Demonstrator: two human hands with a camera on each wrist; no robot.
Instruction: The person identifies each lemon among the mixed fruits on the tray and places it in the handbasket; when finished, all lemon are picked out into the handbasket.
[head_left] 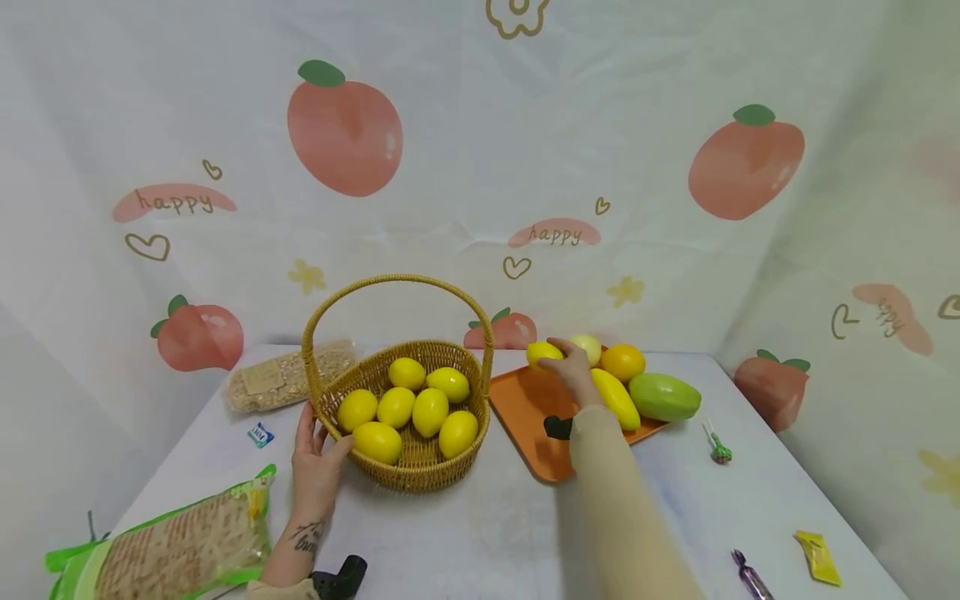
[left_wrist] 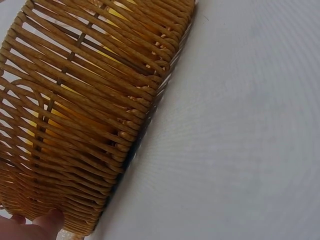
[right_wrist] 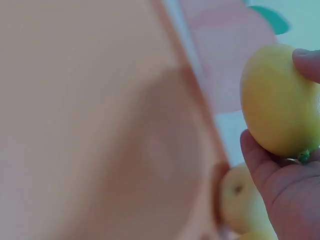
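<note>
My right hand (head_left: 572,375) holds a yellow lemon (head_left: 543,356) over the far part of an orange tray (head_left: 528,417). Up close in the right wrist view, the lemon (right_wrist: 275,100) sits between thumb and fingers, its green stem end towards the palm. At the left side of a wicker basket (head_left: 420,477), my left hand (head_left: 315,467) grips the wall, thumb by the rim. Several lemons (head_left: 395,407) lie inside the basket, whose tall handle arches above. In the left wrist view, fingertips (left_wrist: 52,220) press against the woven side.
On the tray's right side lie a long yellow fruit (head_left: 617,400), an orange fruit (head_left: 623,363), a pale round fruit (head_left: 587,350) and a green oblong fruit (head_left: 664,397). Packaged bags (head_left: 187,542) stand left; a lollipop (head_left: 720,450) and wrapped candies (head_left: 817,557) lie right.
</note>
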